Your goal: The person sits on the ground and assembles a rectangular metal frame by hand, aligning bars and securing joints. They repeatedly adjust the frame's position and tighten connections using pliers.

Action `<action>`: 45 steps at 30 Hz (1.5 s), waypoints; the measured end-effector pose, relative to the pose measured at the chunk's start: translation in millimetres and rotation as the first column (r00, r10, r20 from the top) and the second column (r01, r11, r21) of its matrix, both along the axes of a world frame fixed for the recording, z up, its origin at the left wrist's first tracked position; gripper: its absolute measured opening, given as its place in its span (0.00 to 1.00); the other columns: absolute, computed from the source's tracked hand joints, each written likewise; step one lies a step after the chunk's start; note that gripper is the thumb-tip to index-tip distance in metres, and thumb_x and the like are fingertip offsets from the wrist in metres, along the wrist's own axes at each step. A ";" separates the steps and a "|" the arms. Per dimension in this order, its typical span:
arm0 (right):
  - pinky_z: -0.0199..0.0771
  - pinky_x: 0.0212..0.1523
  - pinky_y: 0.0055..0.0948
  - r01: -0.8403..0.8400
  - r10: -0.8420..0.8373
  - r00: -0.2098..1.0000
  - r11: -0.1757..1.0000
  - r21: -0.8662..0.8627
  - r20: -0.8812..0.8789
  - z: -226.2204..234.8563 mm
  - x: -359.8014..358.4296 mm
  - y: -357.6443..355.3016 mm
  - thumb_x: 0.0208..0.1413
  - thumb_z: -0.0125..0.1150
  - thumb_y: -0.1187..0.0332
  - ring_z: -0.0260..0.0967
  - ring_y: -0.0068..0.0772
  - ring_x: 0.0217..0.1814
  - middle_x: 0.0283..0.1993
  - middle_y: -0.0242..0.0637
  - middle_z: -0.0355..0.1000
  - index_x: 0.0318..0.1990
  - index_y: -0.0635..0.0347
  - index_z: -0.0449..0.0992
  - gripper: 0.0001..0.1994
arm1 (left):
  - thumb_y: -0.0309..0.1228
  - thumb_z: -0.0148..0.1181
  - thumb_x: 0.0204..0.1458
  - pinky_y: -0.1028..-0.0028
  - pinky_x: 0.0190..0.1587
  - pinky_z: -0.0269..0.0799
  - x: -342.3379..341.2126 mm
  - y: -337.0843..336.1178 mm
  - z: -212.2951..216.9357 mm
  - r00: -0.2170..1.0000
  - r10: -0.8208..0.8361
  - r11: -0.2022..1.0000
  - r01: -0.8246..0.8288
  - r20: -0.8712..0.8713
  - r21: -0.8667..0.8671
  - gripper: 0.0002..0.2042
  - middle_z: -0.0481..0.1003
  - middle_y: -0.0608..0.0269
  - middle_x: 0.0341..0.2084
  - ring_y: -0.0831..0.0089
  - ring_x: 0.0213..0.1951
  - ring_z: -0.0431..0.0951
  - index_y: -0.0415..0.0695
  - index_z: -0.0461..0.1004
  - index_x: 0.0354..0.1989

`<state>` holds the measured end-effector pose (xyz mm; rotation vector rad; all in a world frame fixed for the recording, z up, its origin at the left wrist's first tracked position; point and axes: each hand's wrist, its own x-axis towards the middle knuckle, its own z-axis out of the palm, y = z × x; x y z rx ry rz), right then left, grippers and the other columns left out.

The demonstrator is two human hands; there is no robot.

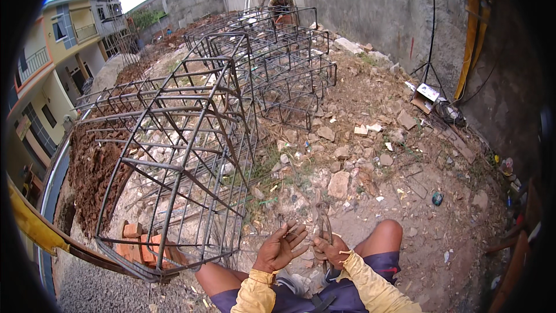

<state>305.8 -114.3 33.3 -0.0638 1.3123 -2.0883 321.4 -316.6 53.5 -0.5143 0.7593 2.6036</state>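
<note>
My right hand is closed around a rusty, pincer-like metal tool, which points away from me; its exact kind is hard to make out. Close beside it, my left hand is open, palm up with the fingers spread, and nothing shows on the palm. Both forearms wear yellow sleeves above my bent knees. Just left of my hands stands a cage of tied steel bars, its near end beside my left leg. Neither hand touches the cage.
Orange bricks lie under the cage's near end. More bar cages stretch back toward a person by the grey wall. Stones litter the dirt. At right are a black tripod and a box.
</note>
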 end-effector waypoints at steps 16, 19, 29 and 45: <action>0.59 0.16 0.25 0.084 -0.119 0.988 0.952 0.295 0.103 -77.3 -24.6 34.4 0.58 0.61 0.61 0.57 0.19 0.18 0.23 0.28 0.62 0.32 0.57 0.69 0.11 | 0.36 0.56 0.60 0.74 0.40 0.75 2.7 -35.3 49.1 0.918 -0.054 0.431 -0.334 -0.393 -0.838 0.18 0.80 0.54 0.33 0.70 0.37 0.81 0.33 0.74 0.51; 0.63 0.18 0.25 0.144 -0.105 0.989 0.853 0.501 -0.106 -95.4 -27.6 30.5 0.58 0.61 0.59 0.62 0.21 0.20 0.23 0.29 0.66 0.32 0.60 0.72 0.12 | 0.32 0.54 0.61 0.75 0.42 0.74 3.8 -26.2 53.3 0.906 -0.151 0.324 -0.332 -0.395 -0.886 0.17 0.80 0.52 0.36 0.72 0.37 0.81 0.35 0.71 0.55; 0.75 0.28 0.25 -0.172 0.167 0.985 0.973 0.156 0.046 -44.2 -15.9 -0.9 0.62 0.55 0.51 0.71 0.24 0.27 0.39 0.40 0.74 0.45 0.62 0.68 0.21 | 0.25 0.48 0.61 0.72 0.45 0.74 -3.7 -25.9 26.9 0.874 -0.243 0.122 -0.402 -0.420 -0.907 0.14 0.80 0.57 0.37 0.70 0.42 0.80 0.40 0.72 0.53; 0.56 0.20 0.22 -0.091 0.099 0.983 0.994 -0.063 0.152 -40.8 -30.4 -26.3 0.58 0.63 0.64 0.52 0.17 0.19 0.22 0.25 0.59 0.39 0.56 0.69 0.09 | 0.33 0.48 0.64 0.69 0.49 0.76 -4.5 -40.9 44.0 0.933 -0.144 0.758 -0.110 -0.329 -0.643 0.23 0.78 0.54 0.43 0.66 0.45 0.80 0.44 0.55 0.67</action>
